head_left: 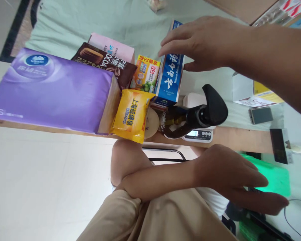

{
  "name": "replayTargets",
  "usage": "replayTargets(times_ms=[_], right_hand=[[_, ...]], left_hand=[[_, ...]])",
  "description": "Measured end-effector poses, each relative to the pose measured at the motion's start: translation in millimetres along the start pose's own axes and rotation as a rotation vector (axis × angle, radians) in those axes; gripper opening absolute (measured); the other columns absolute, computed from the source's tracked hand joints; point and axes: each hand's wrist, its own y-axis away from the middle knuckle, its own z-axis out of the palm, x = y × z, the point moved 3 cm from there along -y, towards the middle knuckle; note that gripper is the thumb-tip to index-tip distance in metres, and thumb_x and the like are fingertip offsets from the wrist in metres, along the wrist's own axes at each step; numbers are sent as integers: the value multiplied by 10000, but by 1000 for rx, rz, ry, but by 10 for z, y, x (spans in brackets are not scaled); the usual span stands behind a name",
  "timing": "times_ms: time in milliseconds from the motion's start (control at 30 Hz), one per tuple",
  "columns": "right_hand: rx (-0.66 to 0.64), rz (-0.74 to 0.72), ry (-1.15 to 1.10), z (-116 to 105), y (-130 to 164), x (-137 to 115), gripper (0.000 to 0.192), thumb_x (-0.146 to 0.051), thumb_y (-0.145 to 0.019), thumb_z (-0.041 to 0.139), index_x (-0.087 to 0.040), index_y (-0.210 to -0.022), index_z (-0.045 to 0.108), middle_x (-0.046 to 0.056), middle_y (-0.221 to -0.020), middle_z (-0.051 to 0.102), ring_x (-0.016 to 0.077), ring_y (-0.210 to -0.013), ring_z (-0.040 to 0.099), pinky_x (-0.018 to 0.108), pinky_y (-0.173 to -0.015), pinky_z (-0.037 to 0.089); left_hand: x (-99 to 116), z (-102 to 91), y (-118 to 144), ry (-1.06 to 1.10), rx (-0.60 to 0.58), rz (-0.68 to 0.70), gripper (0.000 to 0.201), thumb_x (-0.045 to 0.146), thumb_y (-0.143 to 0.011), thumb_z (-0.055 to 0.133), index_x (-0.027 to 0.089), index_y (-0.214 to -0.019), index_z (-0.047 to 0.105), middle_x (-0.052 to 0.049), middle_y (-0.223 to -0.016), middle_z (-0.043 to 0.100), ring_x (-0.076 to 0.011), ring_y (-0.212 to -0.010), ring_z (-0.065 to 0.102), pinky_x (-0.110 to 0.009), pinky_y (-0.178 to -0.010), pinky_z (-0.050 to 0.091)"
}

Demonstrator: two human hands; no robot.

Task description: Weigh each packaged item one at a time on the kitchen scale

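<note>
My right hand (195,42) reaches in from the right above a blue toothpaste box (169,75). Its fingers are apart and stretch across the box's upper part; whether they touch it I cannot tell. Lower down, my left hand (243,180) points right beyond the table edge, fingers apart and holding nothing. A dark pump bottle (175,122) stands by the box, beside a white digital scale (198,135). Left of the box are an orange-green soap pack (145,73), a yellow sulfur soap pack (130,115) and a round pale lid (152,124).
A purple tissue pack (52,93) covers the table's left end, near a brown cocoa snack bag (102,62) and pink box (112,47). To the right lie a phone (261,115) and a white-yellow carton (253,90). A green object (276,174) lies past the table edge (240,139).
</note>
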Motion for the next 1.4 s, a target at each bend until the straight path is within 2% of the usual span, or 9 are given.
replayTargets(times_ms=[200,300,400,500,633,767,867,1167,1400], right_hand=[[301,150,-467,-330,355,74,631,145,-663,224,-107,-943,732,-177,-1386,701,22,-1514,411,-134,-768,253],[643,193,-659,-369,1008,346,613,196,-707,358,-160,-1002,761,-145,-1274,761,-25,-1361,606,-19,-951,428],[1036,84,-546,-3,1864,872,636,181,-643,658,-239,-1113,740,-50,-1347,733,89,-1292,711,269,-1173,525],[1461,183,-562,731,2624,1517,360,-93,-718,756,-241,-1034,670,24,-1114,768,170,-1074,795,434,-1073,612],[1508,369,-699,1490,2893,1928,303,-352,-774,733,-229,-1034,638,50,-1056,755,213,-970,798,479,-954,639],[1576,191,-722,1350,2689,1953,252,-355,-812,669,-238,-1033,636,17,-963,726,177,-893,763,378,-815,633],[1672,76,-677,1143,2662,2013,227,-284,-834,610,-226,-1053,632,16,-916,685,154,-841,714,335,-762,587],[2081,300,-564,1163,3402,2532,116,-211,-901,454,-252,-969,539,-24,-822,448,117,-720,539,289,-704,479],[2298,563,-392,1189,4086,2870,265,-105,-791,450,-252,-1007,494,23,-1032,435,188,-1039,520,446,-1116,453]], left_hand=[[-40,29,-28,70,-57,-117,628,563,-1015,552,189,-543,373,27,-555,434,-89,-565,468,-311,-543,172],[-78,103,6,80,-8,-101,607,478,-1024,520,197,-526,317,28,-510,367,-95,-531,400,-319,-542,165],[-186,235,61,86,74,-110,618,530,-1017,446,209,-520,268,37,-480,317,-95,-492,356,-314,-524,187],[-332,407,107,42,105,-109,576,481,-984,442,220,-510,245,50,-451,269,-91,-439,311,-293,-503,228],[-413,564,153,-96,290,-7,494,374,-923,477,222,-515,244,57,-435,267,-92,-399,262,-299,-472,207],[-376,738,58,-133,347,63,452,350,-927,455,217,-542,258,56,-450,279,-102,-409,256,-309,-483,220],[-402,924,-200,-131,281,31,459,375,-951,430,222,-560,245,56,-460,257,-110,-418,250,-317,-493,222],[-824,1330,-1496,168,317,-164,512,427,-1078,393,223,-613,333,40,-526,412,-98,-498,361,-308,-537,315],[-1297,1831,-2577,133,256,-384,289,342,-1023,547,254,-761,463,-13,-828,646,-166,-827,620,-367,-800,572]])
